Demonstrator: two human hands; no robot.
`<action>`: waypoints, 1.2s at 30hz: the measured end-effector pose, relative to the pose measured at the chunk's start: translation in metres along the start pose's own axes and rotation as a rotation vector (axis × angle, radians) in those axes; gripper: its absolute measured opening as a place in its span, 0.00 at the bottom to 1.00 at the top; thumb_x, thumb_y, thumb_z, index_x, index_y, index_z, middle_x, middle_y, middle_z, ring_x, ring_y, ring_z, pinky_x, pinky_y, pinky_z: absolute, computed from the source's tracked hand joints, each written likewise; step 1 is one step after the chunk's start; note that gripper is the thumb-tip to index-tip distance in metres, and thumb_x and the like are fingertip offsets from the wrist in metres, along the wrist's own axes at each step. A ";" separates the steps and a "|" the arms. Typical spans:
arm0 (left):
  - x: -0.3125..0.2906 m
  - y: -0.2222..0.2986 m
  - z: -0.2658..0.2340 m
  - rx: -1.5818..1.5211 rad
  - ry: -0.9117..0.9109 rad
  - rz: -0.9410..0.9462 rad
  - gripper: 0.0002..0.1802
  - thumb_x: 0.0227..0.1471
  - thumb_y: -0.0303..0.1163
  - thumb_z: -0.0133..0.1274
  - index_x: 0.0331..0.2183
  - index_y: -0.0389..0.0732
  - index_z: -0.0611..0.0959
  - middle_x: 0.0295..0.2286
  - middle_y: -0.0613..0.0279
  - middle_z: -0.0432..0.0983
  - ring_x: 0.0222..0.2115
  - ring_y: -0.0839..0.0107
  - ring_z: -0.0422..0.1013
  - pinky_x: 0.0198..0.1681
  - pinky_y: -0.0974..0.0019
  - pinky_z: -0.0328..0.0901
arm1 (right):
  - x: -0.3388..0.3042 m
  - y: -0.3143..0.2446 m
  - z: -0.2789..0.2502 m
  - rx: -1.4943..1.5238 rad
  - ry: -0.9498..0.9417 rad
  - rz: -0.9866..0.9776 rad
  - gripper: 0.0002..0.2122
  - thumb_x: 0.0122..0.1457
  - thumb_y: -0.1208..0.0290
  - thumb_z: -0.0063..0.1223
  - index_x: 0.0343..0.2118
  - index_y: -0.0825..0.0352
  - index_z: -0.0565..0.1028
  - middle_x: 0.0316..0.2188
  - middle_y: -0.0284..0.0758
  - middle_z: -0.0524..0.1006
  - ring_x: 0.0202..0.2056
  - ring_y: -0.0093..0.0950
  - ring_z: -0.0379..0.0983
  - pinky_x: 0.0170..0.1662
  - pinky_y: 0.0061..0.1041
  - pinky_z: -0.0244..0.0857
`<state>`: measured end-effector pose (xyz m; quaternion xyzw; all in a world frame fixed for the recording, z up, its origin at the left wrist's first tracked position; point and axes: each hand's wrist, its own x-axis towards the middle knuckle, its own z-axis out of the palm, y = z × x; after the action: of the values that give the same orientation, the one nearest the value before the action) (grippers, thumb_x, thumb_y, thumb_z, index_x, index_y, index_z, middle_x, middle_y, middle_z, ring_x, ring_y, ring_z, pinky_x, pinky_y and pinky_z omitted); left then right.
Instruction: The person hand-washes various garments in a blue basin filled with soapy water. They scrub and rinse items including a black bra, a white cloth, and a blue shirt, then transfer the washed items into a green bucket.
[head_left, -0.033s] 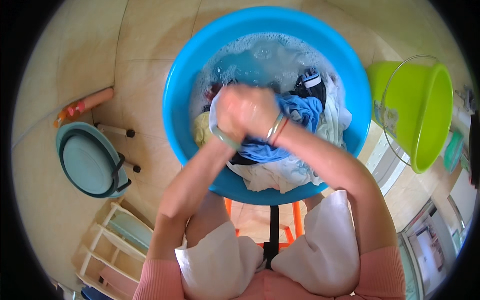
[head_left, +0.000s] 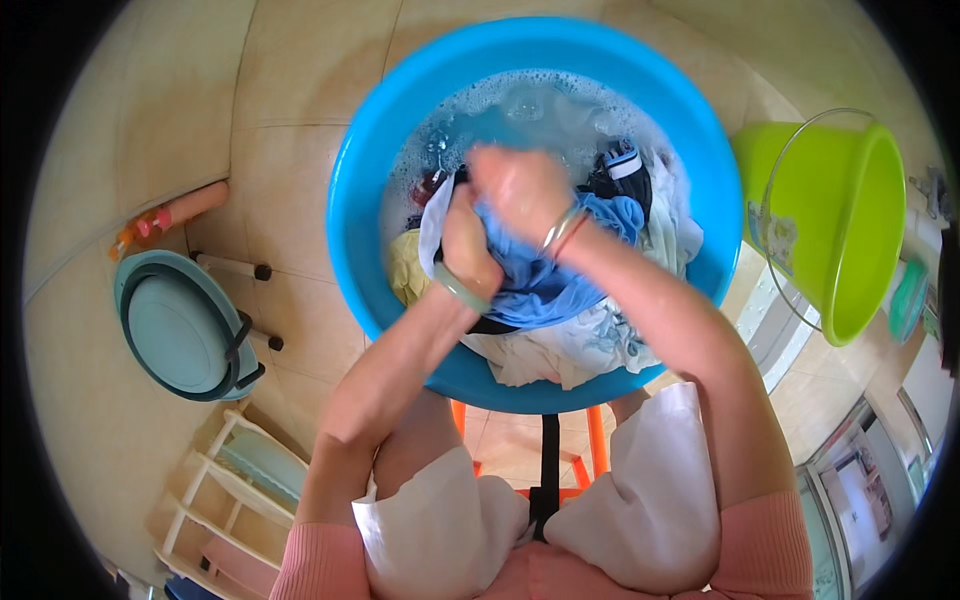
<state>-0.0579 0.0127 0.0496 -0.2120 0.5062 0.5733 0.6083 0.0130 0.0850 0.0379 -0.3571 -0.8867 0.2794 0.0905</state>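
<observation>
A big blue basin holds soapy water and a heap of wet laundry. Over the heap, my left hand, with a pale green bangle at the wrist, is closed on a blue garment. Just to its right and farther off, my right hand is a fist, smeared by motion, gripping the same blue cloth. A pale cloth edge shows beside my left hand. Around them lie a yellow cloth, white clothes and a dark piece with a striped band.
A lime green bucket with a wire handle lies tilted right of the basin. At left are a grey-green folding basin, an orange-pink bottle and a white rack. Orange stool legs show below the basin.
My hands were pressed together before and have now drawn apart. The right fist has moved slightly up and away, uncovering more of the blue garment between them.
</observation>
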 end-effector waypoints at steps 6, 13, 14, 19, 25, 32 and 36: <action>0.032 -0.014 -0.021 0.185 0.043 -0.022 0.12 0.58 0.37 0.45 0.34 0.42 0.79 0.33 0.64 0.77 0.36 0.71 0.72 0.41 0.69 0.66 | -0.016 0.007 0.003 0.038 0.162 0.124 0.09 0.57 0.65 0.47 0.24 0.62 0.74 0.22 0.41 0.75 0.21 0.40 0.75 0.22 0.39 0.69; 0.010 0.005 -0.037 0.464 -0.047 0.164 0.13 0.59 0.41 0.41 0.41 0.47 0.76 0.34 0.69 0.74 0.37 0.69 0.71 0.43 0.65 0.66 | -0.016 -0.020 -0.003 0.076 0.058 -0.103 0.08 0.55 0.66 0.48 0.32 0.64 0.75 0.24 0.40 0.75 0.25 0.38 0.76 0.18 0.33 0.67; 0.004 0.009 -0.021 0.064 0.060 -0.102 0.14 0.58 0.42 0.44 0.40 0.45 0.77 0.33 0.68 0.75 0.37 0.69 0.72 0.44 0.64 0.67 | -0.001 0.019 -0.003 -0.068 -0.114 0.141 0.08 0.57 0.69 0.46 0.35 0.65 0.74 0.27 0.43 0.77 0.26 0.40 0.77 0.20 0.36 0.69; -0.027 0.047 -0.004 0.205 0.114 0.069 0.17 0.57 0.48 0.50 0.29 0.45 0.78 0.26 0.67 0.72 0.30 0.73 0.69 0.39 0.68 0.65 | -0.002 0.081 -0.021 0.328 0.188 0.259 0.18 0.65 0.58 0.42 0.27 0.67 0.75 0.21 0.43 0.78 0.25 0.42 0.77 0.29 0.37 0.70; -0.057 0.070 -0.024 2.018 0.067 1.075 0.22 0.45 0.44 0.64 0.41 0.43 0.82 0.51 0.46 0.63 0.51 0.54 0.62 0.52 0.55 0.60 | -0.001 0.019 -0.071 0.774 -0.127 0.070 0.11 0.58 0.63 0.55 0.28 0.66 0.78 0.24 0.36 0.79 0.25 0.31 0.74 0.34 0.27 0.69; -0.044 0.076 0.008 1.727 -0.297 1.375 0.16 0.34 0.35 0.67 0.27 0.36 0.84 0.47 0.54 0.71 0.48 0.53 0.66 0.49 0.53 0.58 | -0.009 0.020 -0.078 0.711 -0.077 -0.091 0.15 0.52 0.66 0.59 0.42 0.66 0.76 0.43 0.39 0.76 0.49 0.35 0.68 0.51 0.30 0.62; -0.063 0.102 0.002 1.641 -0.389 1.220 0.16 0.37 0.30 0.63 0.32 0.33 0.82 0.46 0.55 0.72 0.44 0.58 0.69 0.49 0.55 0.62 | -0.036 0.061 -0.075 0.511 -0.324 0.219 0.19 0.54 0.57 0.59 0.41 0.68 0.76 0.37 0.38 0.78 0.45 0.31 0.73 0.49 0.24 0.63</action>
<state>-0.1395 0.0102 0.1372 0.6550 0.6551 0.2873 0.2436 0.1013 0.1286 0.0672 -0.3670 -0.7470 0.5542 0.0045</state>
